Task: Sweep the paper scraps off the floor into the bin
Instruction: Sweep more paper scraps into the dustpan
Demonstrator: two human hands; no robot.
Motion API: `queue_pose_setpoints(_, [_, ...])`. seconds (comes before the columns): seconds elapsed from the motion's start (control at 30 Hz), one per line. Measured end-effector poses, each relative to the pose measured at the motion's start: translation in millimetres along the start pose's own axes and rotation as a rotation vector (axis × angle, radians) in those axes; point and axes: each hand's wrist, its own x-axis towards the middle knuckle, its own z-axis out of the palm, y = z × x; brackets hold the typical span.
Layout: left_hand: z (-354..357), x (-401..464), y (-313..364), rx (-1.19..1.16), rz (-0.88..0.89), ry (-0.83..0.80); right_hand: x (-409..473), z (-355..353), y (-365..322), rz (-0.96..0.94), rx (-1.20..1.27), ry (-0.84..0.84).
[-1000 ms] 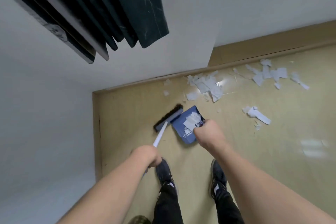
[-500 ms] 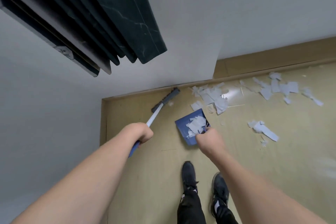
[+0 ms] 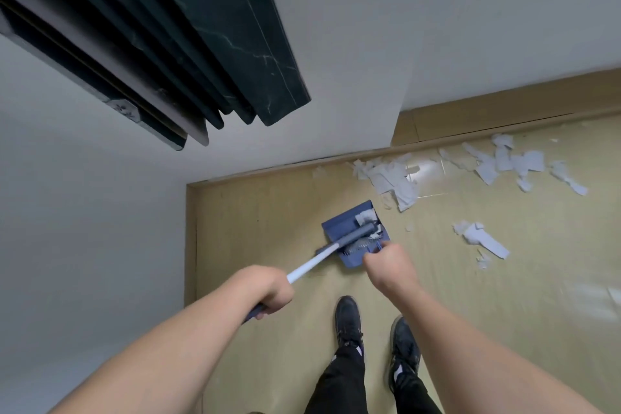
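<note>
My left hand (image 3: 268, 289) grips the white handle of a small brush (image 3: 356, 236), whose grey head lies across the blue dustpan (image 3: 339, 225). My right hand (image 3: 389, 265) holds the dustpan by its near end, hiding the handle. White paper scraps sit inside the pan under the brush. More paper scraps (image 3: 393, 180) lie heaped on the tan floor just beyond the pan by the wall, another spread (image 3: 510, 161) lies further right, and a small clump (image 3: 480, 239) sits to the right of the pan. No bin is in view.
White walls meet in a corner at the left, with a wooden skirting board (image 3: 504, 104) along the far wall. A dark marbled ledge (image 3: 215, 37) juts out overhead at upper left. My black shoes (image 3: 349, 323) stand just behind the pan.
The brush swung from the wall at the far left back over the dustpan, and its head now lies on the scraps inside. The dustpan stayed in my right hand's hold.
</note>
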Motion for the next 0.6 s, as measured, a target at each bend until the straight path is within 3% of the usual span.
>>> queue_pose_setpoints(0.23, [-55, 36, -23, -0.082, -0.095, 0.207, 22, -1, -21, 0.014, -0.027, 0.015])
queue_pose_setpoints(0.4, [-78, 82, -5, 0.040, -0.051, 0.117, 41, 9, -33, 0.059, -0.047, 0.028])
queue_pose_setpoints(0.5, [-63, 76, 0, 0.184, 0.020, 0.007, 38, 4, -36, 0.059, -0.038, 0.022])
queue_pose_setpoints(0.6, [-55, 50, -21, 0.245, 0.026, 0.006, 26, -8, -39, 0.033, -0.014, 0.016])
